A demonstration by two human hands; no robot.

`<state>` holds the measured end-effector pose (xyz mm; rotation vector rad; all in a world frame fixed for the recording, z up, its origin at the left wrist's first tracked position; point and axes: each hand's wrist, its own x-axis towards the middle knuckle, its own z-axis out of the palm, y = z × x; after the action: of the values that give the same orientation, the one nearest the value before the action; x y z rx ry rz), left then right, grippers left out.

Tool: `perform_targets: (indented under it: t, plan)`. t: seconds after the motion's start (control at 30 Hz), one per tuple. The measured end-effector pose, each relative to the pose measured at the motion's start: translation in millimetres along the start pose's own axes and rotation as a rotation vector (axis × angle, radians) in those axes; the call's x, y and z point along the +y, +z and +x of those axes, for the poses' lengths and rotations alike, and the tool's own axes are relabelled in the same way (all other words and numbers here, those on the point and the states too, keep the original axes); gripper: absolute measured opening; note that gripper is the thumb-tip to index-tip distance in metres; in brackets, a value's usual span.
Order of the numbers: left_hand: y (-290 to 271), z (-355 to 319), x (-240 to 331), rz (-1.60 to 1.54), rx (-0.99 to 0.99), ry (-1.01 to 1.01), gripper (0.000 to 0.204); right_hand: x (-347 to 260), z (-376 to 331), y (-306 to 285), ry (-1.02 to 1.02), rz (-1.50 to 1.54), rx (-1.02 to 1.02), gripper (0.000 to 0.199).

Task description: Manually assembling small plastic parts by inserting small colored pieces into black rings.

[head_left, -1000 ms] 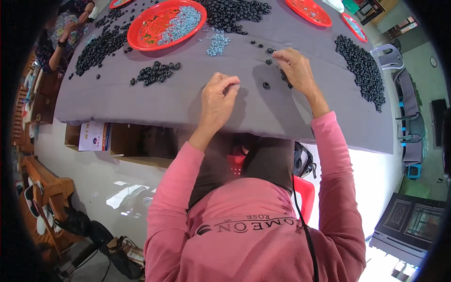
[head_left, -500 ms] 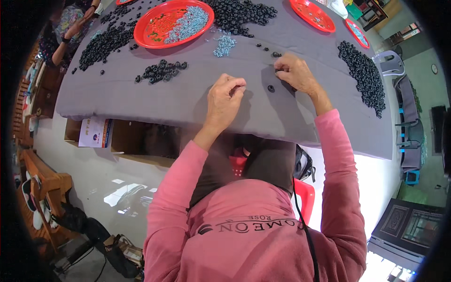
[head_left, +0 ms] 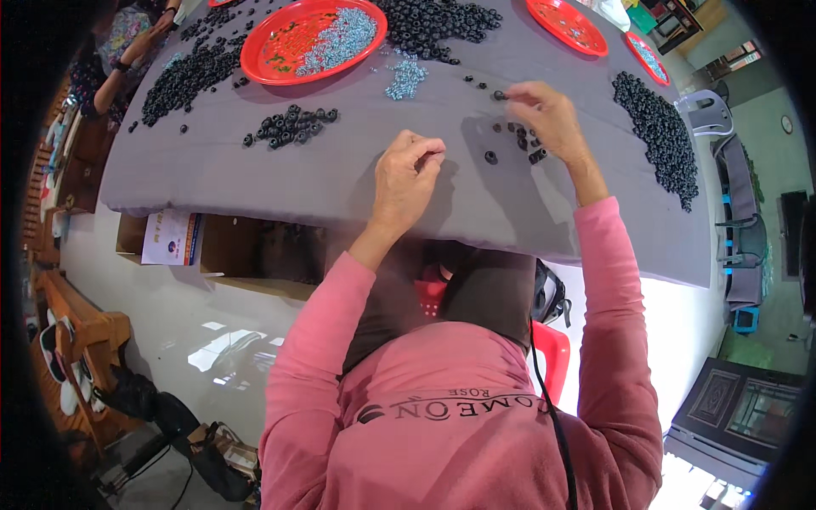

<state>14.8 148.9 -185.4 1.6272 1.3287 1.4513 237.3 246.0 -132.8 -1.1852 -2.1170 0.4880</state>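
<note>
My left hand (head_left: 408, 178) hovers over the near middle of the table with thumb and fingertips pinched together. What it pinches, if anything, is too small to make out. To its right, my right hand (head_left: 544, 119) is raised above the cloth, slightly blurred, thumb and fingers apart, and nothing shows between them. Beneath it lies a loose group of black round beads (head_left: 537, 156), with one black bead (head_left: 490, 157) a little to the left. Another black bead (head_left: 499, 95) is just beyond its fingertips.
A grey cloth covers the table (head_left: 340, 183). Farther off are a red tray (head_left: 255, 76) of pale blue beads, a spilled blue pile (head_left: 406, 81), a second red tray (head_left: 586, 47) and heaps of black beads (head_left: 654, 140). A small black cluster (head_left: 293, 127) lies left. Another person's hand (head_left: 140, 47) shows far left.
My right hand has lifted and shifted slightly away from me, its fingers loosening. The black beads it covered now show on the cloth. My left hand has hardly moved.
</note>
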Motion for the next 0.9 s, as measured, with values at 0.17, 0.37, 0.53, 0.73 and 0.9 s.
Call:
perform_targets:
  t: [0.17,0.37,0.53,0.73,0.9]
  plan:
    - [-1.8,-1.1,-2.7,0.008,0.026,0.034,0.01,-21.2,-11.8,-6.4,0.241,0.326,0.224,0.013]
    - [-1.0,-3.1,-1.4,-0.009,0.018,0.026,0.009,-22.0,-51.7,5.7,0.303,0.413,0.348,0.011]
    - [2.0,-2.9,-0.1,0.006,0.017,0.018,0.01,0.3,-75.2,10.2,0.332,0.251,0.442,0.008]
    - [-1.7,3.0,4.4,0.001,0.023,0.015,0.01,-34.8,-98.4,15.0,0.264,0.255,0.38,0.007]
    - [0.7,4.0,2.7,0.022,0.013,0.0,0.009,-38.0,-105.1,18.5,0.509,0.541,0.163,0.007]
